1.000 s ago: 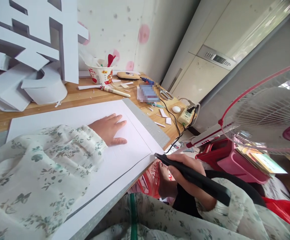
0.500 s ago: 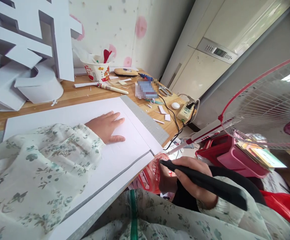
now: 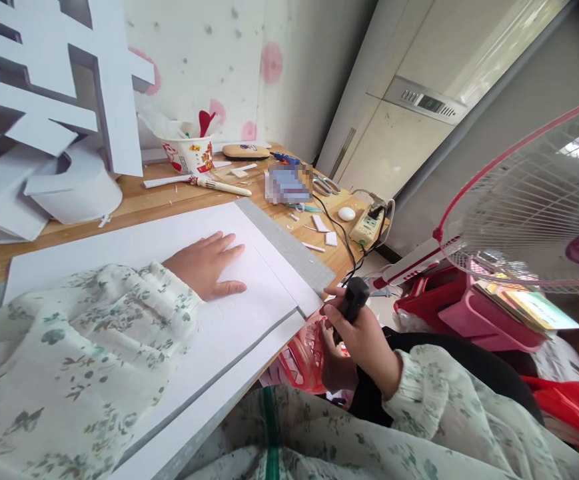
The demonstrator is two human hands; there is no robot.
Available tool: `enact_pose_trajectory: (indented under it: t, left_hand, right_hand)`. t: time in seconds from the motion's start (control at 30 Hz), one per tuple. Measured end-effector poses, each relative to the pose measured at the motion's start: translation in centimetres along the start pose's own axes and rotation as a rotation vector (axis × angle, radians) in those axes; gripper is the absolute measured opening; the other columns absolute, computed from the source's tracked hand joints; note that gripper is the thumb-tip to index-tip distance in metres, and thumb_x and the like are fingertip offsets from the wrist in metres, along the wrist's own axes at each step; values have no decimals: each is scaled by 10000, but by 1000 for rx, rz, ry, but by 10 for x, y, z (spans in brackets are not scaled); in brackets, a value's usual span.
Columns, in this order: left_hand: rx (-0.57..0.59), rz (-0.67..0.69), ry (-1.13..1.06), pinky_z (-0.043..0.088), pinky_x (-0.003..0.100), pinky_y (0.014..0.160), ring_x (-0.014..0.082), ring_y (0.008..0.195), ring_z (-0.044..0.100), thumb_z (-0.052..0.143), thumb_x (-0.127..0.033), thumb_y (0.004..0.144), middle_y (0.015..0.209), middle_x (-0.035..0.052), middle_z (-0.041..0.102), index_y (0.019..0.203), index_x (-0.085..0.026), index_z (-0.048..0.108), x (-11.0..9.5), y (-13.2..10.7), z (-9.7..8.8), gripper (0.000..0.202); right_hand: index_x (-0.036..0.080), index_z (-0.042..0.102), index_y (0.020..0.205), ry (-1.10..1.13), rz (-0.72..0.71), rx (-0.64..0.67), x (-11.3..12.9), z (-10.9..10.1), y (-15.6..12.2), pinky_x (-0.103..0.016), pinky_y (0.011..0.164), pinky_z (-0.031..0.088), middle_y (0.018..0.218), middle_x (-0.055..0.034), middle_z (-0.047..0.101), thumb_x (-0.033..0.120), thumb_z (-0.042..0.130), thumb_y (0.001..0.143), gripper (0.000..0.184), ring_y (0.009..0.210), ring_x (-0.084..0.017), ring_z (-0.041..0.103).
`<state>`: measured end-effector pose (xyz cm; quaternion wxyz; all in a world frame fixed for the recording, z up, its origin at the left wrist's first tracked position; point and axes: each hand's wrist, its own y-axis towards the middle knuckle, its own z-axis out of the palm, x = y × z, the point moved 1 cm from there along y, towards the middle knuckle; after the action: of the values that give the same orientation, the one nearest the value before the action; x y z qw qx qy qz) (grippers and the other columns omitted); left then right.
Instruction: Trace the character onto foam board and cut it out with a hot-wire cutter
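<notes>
My left hand (image 3: 208,263) lies flat, fingers spread, on a large white foam board (image 3: 264,303). A long narrow slit along the board's near side separates a strip (image 3: 229,393), and the grey cutting mat (image 3: 289,243) shows through it. Beyond the board's right corner, my right hand (image 3: 362,333) is closed around a black utility knife (image 3: 355,300). Its thick end points up toward me; its blade is hidden. A thin line runs across the board to the right of my left hand.
White three-dimensional characters (image 3: 69,80) stand at the back left. Behind the board are a paper noodle bowl (image 3: 189,153), a pen-like tool (image 3: 222,187), scissors (image 3: 326,185) and scraps (image 3: 322,223). A power strip (image 3: 366,227) sits at the table edge, a fan (image 3: 529,200) to the right.
My right hand has turned and shifted left, toward the board's corner, swinging the knife from lying sideways to pointing steeply. My left hand stays flat on the board. The view has shifted slightly.
</notes>
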<state>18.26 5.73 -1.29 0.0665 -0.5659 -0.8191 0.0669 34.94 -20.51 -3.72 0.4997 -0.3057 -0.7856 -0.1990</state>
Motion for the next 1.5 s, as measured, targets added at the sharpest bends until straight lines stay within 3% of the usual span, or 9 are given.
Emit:
enact_pose_trajectory:
  t: [0.23,0.43,0.7,0.9,1.03,1.2,1.33,1.43,1.5]
  left_hand:
    - [-35,3,-6,231,521,1192,424,1498,210,521,-649,920,1623,230,244,1525,-118,382,-4,-5,3,817]
    - [-23,3,2,212,551,1193,443,1500,181,547,-662,901,1625,228,240,1540,-118,360,-8,-9,1,859]
    - [-12,-7,15,236,582,1178,445,1501,179,512,-704,897,1631,214,226,1553,-161,346,-12,-14,0,867]
    - [9,-15,-12,249,570,1184,400,1513,179,499,-772,865,1644,153,226,1565,-242,319,-18,-25,-9,896]
    - [57,-18,-38,266,588,1176,398,1510,192,523,-792,836,1639,151,238,1559,-224,330,-34,-43,-17,939]
    - [89,23,-66,264,581,1188,384,1515,183,612,-834,726,1651,122,200,1566,-266,306,-84,-90,-14,1059]
    - [-133,19,82,366,564,1161,374,1492,270,863,-444,660,1632,90,276,1500,-260,422,-117,-125,19,966]
    - [-448,8,192,520,446,1062,296,1379,490,625,-139,833,1496,56,522,1375,-232,562,-123,-139,51,554]
    - [-525,-2,212,581,424,974,281,1296,578,456,-80,908,1396,72,619,1298,-202,617,-124,-146,66,440]
  right_hand:
    - [130,623,1085,352,279,-62,11,18,8,-279,537,449,599,26,603,473,725,721,510,529,-148,557]
    - [136,637,909,458,309,-43,22,17,11,-232,472,375,522,52,561,391,779,647,393,464,-101,488]
    - [104,628,942,602,370,25,44,11,18,-209,429,319,446,75,511,318,755,588,433,415,-79,437]
    - [85,594,1107,676,404,78,33,13,5,-202,440,327,463,81,521,305,751,601,573,425,-78,442]
    - [98,596,1053,648,463,133,22,16,-16,-206,441,359,460,66,542,329,754,622,514,416,-85,465]
    - [169,554,817,679,553,190,23,18,-22,-203,415,368,448,75,515,368,772,600,366,385,-71,437]
    - [190,520,749,690,511,263,27,19,-15,-196,396,362,442,91,479,384,799,603,370,374,-60,406]
    - [200,492,714,708,517,256,25,19,-15,-186,382,336,452,86,480,340,789,617,342,378,-60,410]
    - [203,476,700,723,515,239,24,18,-17,-184,383,331,459,79,488,309,776,623,328,381,-60,417]
